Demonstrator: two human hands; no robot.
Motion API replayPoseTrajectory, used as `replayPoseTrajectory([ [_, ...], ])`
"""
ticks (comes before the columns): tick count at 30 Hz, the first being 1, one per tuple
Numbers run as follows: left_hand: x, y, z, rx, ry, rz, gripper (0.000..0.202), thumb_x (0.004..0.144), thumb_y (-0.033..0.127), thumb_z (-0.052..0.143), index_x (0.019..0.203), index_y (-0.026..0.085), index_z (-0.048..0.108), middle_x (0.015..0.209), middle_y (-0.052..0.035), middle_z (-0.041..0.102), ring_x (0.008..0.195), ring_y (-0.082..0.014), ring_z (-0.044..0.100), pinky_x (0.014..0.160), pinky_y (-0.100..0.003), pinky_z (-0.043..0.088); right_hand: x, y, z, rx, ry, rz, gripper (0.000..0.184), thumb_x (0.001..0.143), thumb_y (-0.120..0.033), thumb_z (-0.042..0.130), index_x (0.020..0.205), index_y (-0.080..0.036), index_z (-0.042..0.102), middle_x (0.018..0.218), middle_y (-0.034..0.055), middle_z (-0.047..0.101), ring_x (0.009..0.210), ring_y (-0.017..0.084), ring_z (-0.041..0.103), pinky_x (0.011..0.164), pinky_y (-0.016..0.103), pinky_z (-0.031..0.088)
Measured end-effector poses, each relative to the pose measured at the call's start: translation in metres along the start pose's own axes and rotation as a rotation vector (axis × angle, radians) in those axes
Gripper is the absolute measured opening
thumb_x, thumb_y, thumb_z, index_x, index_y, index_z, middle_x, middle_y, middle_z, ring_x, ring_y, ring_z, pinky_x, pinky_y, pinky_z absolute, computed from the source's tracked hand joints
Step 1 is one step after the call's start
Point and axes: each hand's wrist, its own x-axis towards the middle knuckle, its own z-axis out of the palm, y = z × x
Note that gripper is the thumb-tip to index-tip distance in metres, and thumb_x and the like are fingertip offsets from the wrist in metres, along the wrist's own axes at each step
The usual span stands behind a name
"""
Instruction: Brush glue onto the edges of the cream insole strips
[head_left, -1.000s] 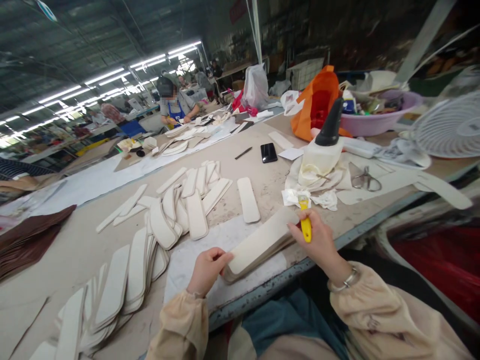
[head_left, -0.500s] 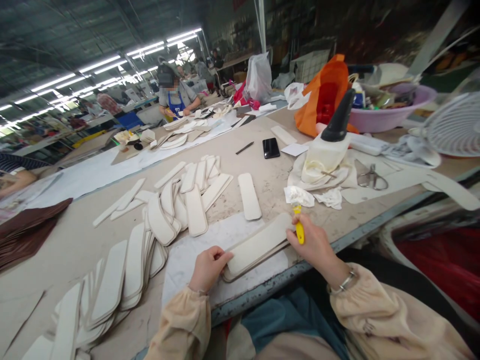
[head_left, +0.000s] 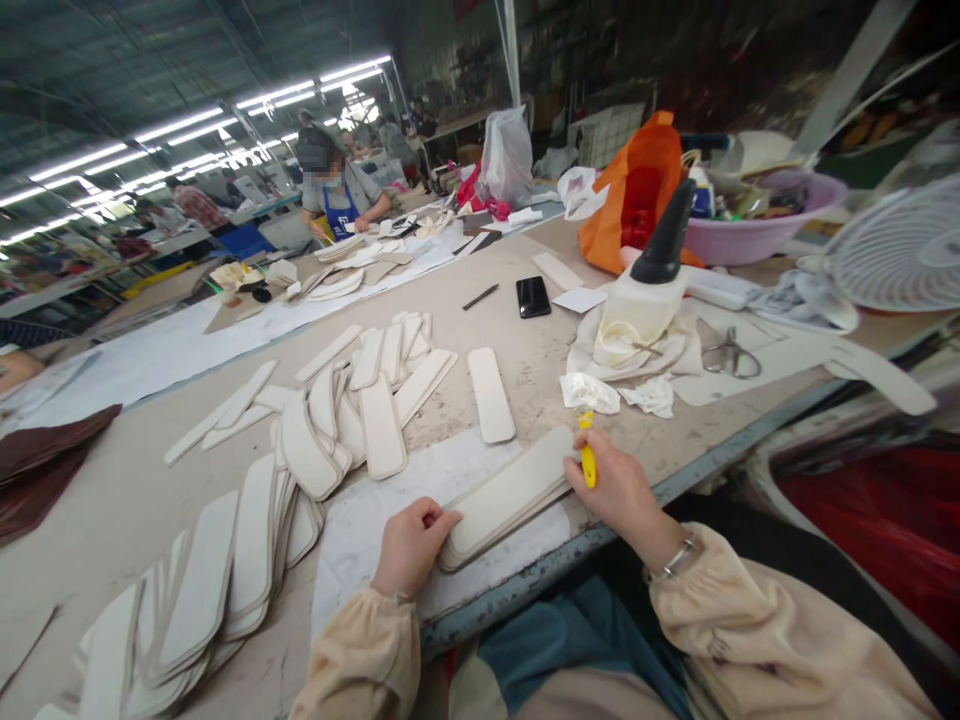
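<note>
A small stack of long cream strips (head_left: pixel 504 493) lies on a white board (head_left: pixel 375 525) at the table's near edge. My left hand (head_left: pixel 409 546) is closed on the stack's near left end. At the stack's far right end rests my right hand (head_left: pixel 613 487), closed round a yellow-handled brush (head_left: pixel 587 452) whose head points away from me. Just beyond the brush tip lies a crumpled white rag (head_left: pixel 592 392).
Many cream strips (head_left: pixel 352 400) fan out across the table to the left. A glue bottle with a black cone top (head_left: pixel 646 290), scissors (head_left: pixel 724 356), a phone (head_left: pixel 532 296), an orange bag (head_left: pixel 636 196), a pink basin (head_left: pixel 757 225) and a fan (head_left: pixel 896 245) stand to the right. Another person (head_left: pixel 334 195) works far back.
The stack has been lowered from a tilt to lie flat on the board. Both hands stay on its ends, and the brush has sunk a little with my right hand.
</note>
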Motion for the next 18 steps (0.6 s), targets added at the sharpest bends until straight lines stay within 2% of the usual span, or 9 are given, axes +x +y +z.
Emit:
replayPoseTrajectory([
  [5,0.0,-0.003,0.002,0.011,0.028,0.011,0.03,0.076,0.05,0.056,0.084,0.022,0.062,0.05,0.0066,0.053,0.051,-0.0145,0.052,0.054,-0.026,0.034,-0.002,-0.002,-0.002,-0.082,0.007,-0.024,0.014,0.084,-0.028,0.055,0.096,-0.022,0.051,0.066,-0.0004,0.06,0.061,0.021,0.062,0.054,0.027,0.037],
  [9,0.002,-0.005,0.002,0.051,0.01,0.053,0.036,0.077,0.054,0.054,0.092,0.024,0.067,0.057,0.0044,0.059,0.057,-0.0159,0.056,0.06,-0.027,0.039,-0.003,-0.002,-0.008,-0.151,0.1,-0.104,0.014,0.082,-0.023,0.057,0.095,-0.021,0.052,0.08,0.0039,0.063,0.076,0.023,0.062,0.061,0.029,0.042],
  [14,0.004,-0.007,0.002,0.062,0.01,0.07,0.039,0.077,0.057,0.053,0.092,0.025,0.07,0.068,0.0019,0.069,0.065,-0.0182,0.062,0.065,-0.028,0.046,-0.009,-0.011,-0.015,-0.108,0.151,-0.302,0.009,0.085,-0.014,0.05,0.092,-0.02,0.053,0.092,0.0093,0.063,0.096,0.026,0.057,0.084,0.039,0.045],
  [18,0.006,-0.01,0.003,0.053,0.065,0.129,0.04,0.074,0.059,0.055,0.087,0.026,0.072,0.074,0.0006,0.07,0.067,-0.0197,0.064,0.067,-0.03,0.05,-0.021,-0.026,-0.004,0.044,0.076,-0.556,0.006,0.088,-0.016,0.05,0.09,-0.02,0.054,0.101,0.0096,0.063,0.114,0.024,0.052,0.1,0.039,0.04],
])
